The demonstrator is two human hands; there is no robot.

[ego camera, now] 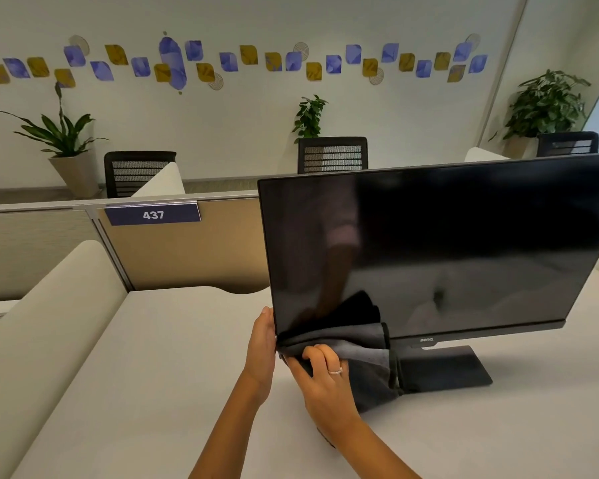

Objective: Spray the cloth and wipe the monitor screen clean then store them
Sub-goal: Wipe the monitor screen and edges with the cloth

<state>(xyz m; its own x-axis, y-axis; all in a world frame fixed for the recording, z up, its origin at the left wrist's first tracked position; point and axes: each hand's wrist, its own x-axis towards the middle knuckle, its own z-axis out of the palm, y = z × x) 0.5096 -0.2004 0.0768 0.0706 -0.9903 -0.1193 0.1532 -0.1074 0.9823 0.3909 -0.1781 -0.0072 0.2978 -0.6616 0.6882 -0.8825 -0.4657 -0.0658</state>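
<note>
While the left hand [263,344] steadies the monitor's [429,250] edge, the right hand's [320,371] grip clutches the cloth [360,344].

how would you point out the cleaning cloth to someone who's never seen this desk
Start at the big black monitor on the white desk. At its lower left corner, the right hand holds a dark grey cloth against the screen. It is the only soft, folded thing there, draping onto the desk.
</note>
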